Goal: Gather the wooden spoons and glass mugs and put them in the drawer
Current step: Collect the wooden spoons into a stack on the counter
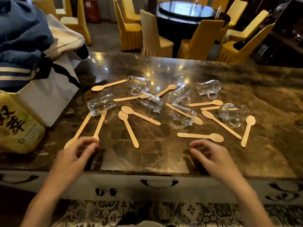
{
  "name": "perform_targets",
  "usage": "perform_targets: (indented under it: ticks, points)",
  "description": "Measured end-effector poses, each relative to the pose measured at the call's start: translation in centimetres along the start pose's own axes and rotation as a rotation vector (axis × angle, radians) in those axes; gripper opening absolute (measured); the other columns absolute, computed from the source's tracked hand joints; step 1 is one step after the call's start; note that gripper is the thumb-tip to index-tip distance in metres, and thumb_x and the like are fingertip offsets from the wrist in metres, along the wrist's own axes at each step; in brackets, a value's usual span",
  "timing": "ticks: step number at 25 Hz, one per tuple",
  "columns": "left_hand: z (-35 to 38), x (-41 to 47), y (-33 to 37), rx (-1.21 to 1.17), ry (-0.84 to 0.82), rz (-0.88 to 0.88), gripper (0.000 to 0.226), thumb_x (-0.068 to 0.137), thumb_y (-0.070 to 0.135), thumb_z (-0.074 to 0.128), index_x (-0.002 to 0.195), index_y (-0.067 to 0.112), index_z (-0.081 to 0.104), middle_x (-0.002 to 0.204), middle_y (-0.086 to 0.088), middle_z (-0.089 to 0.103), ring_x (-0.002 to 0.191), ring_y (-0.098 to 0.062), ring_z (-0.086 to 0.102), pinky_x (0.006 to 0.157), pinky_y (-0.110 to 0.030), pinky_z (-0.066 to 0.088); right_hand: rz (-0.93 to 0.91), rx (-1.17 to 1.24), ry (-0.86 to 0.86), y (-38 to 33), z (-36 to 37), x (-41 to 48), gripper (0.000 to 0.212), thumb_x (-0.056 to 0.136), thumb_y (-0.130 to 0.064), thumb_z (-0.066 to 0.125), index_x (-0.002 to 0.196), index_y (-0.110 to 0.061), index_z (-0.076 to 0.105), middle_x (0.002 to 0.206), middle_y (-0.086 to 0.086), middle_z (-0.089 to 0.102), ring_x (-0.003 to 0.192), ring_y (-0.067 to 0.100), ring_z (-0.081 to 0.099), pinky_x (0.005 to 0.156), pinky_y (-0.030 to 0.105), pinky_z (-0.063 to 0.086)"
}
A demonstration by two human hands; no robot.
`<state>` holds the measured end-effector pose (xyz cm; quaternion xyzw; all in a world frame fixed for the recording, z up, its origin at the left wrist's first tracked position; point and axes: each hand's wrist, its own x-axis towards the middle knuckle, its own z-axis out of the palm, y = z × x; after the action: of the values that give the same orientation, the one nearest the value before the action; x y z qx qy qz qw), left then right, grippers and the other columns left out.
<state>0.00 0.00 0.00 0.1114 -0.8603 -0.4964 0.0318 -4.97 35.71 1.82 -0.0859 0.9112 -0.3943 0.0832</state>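
Observation:
Several wooden spoons (129, 126) and several glass mugs (101, 104) lie on their sides, scattered over a dark marble counter (164, 153). The drawer (159, 183) under the counter's front edge is closed, its dark handle in the middle. My left hand (77, 154) hovers at the near left, fingers curled loosely at the bowl ends of two spoons (82, 126); it holds nothing. My right hand (211, 157) hovers over the counter just below another spoon (200, 136), fingers apart and holding nothing.
A white paper bag (49, 95) with dark clothing draped on it and a yellow package (18, 130) stand at the counter's left. Yellow-covered chairs (154, 36) and a round dark table (185, 12) stand beyond the counter. Patterned floor lies below.

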Motion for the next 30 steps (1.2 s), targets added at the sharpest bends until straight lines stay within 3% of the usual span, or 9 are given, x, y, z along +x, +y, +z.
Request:
perform_targets:
  ticks: [2, 4, 7, 11, 15, 19, 22, 26, 30]
  points:
    - [-1.1, 1.6, -0.7, 0.275, 0.22, 0.003, 0.016, 0.09, 0.03, 0.055, 0.104, 0.033, 0.061, 0.104, 0.005, 0.059, 0.084, -0.007, 0.056, 0.063, -0.027, 0.046, -0.051, -0.201, 0.181, 0.2, 0.1, 1.9, 0.019, 0.085, -0.022, 0.065, 0.102, -0.032, 0.064, 0.1, -0.015, 0.062, 0.085, 0.0, 0.056, 0.073, 0.019, 0.047]
    - [-2.0, 3.0, -1.8, 0.44, 0.302, -0.064, 0.025, 0.091, 0.03, 0.055, 0.115, 0.026, 0.06, 0.118, -0.005, 0.057, 0.102, -0.022, 0.054, 0.077, -0.04, 0.049, -0.067, -0.303, 0.212, 0.4, 0.4, 3.7, 0.022, 0.086, -0.022, 0.064, 0.108, -0.025, 0.065, 0.108, -0.01, 0.063, 0.094, 0.007, 0.055, 0.079, 0.027, 0.048]
    - [-2.0, 3.6, -3.5, 0.535, 0.286, -0.076, 0.034, 0.09, 0.032, 0.055, 0.122, 0.021, 0.058, 0.128, -0.012, 0.053, 0.119, -0.032, 0.046, 0.092, -0.053, 0.044, -0.083, -0.399, 0.2, 1.1, 1.5, 5.0, 0.022, 0.088, -0.027, 0.062, 0.11, -0.025, 0.066, 0.111, -0.008, 0.064, 0.103, 0.012, 0.054, 0.079, 0.029, 0.048]
    - [-2.1, 3.8, -4.4, 0.602, 0.289, -0.142, 0.048, 0.089, 0.043, 0.054, 0.13, 0.018, 0.052, 0.133, -0.016, 0.048, 0.122, -0.036, 0.041, 0.097, -0.055, 0.04, -0.122, -0.531, 0.245, 1.3, 1.4, 6.2, 0.021, 0.089, -0.031, 0.059, 0.108, -0.025, 0.068, 0.106, -0.004, 0.066, 0.099, 0.018, 0.053, 0.078, 0.032, 0.042]
    - [-2.5, 3.4, -4.7, 0.664, 0.317, -0.174, 0.058, 0.08, 0.06, 0.054, 0.123, 0.02, 0.056, 0.124, -0.018, 0.051, 0.113, -0.04, 0.045, 0.09, -0.056, 0.042, -0.15, -0.587, 0.19, 1.6, 1.2, 6.5, 0.022, 0.09, -0.03, 0.057, 0.109, -0.024, 0.067, 0.105, -0.001, 0.065, 0.102, 0.02, 0.053, 0.09, 0.034, 0.033]
    - [-2.8, 3.2, -5.0, 0.717, 0.256, -0.158, 0.056, 0.078, 0.061, 0.054, 0.119, 0.022, 0.059, 0.117, -0.016, 0.057, 0.105, -0.037, 0.053, 0.081, -0.053, 0.047, -0.174, -0.521, 0.159, 1.0, 1.3, 6.1, 0.017, 0.089, -0.026, 0.06, 0.105, -0.022, 0.066, 0.101, -0.003, 0.063, 0.097, 0.019, 0.056, 0.091, 0.034, 0.036]
    - [-2.9, 3.4, -5.0, 0.654, 0.245, -0.157, 0.045, 0.082, 0.052, 0.059, 0.115, 0.023, 0.06, 0.114, -0.013, 0.058, 0.101, -0.033, 0.055, 0.077, -0.051, 0.05, -0.214, -0.461, 0.112, -0.1, 1.8, 5.4, 0.016, 0.088, -0.027, 0.061, 0.102, -0.024, 0.068, 0.099, -0.006, 0.065, 0.088, 0.017, 0.06, 0.082, 0.035, 0.047]
    - [-2.8, 3.9, -5.1, 0.629, 0.293, -0.141, 0.032, 0.082, 0.047, 0.062, 0.106, 0.025, 0.061, 0.103, -0.008, 0.058, 0.087, -0.025, 0.054, 0.069, -0.045, 0.05, -0.343, -0.383, 0.129, -2.3, 3.5, 4.1, 0.016, 0.086, -0.028, 0.064, 0.1, -0.024, 0.071, 0.095, -0.006, 0.067, 0.083, 0.013, 0.061, 0.073, 0.03, 0.05]
    - [-3.6, 4.2, -6.0, 0.522, 0.266, -0.148, 0.025, 0.076, 0.055, 0.064, 0.094, 0.039, 0.057, 0.093, 0.002, 0.058, 0.08, -0.021, 0.057, 0.068, -0.047, 0.054, -0.465, -0.399, 0.18, -3.5, 5.5, 3.1, 0.014, 0.082, -0.022, 0.07, 0.095, -0.021, 0.074, 0.088, 0.0, 0.069, 0.076, 0.019, 0.061, 0.064, 0.033, 0.053]
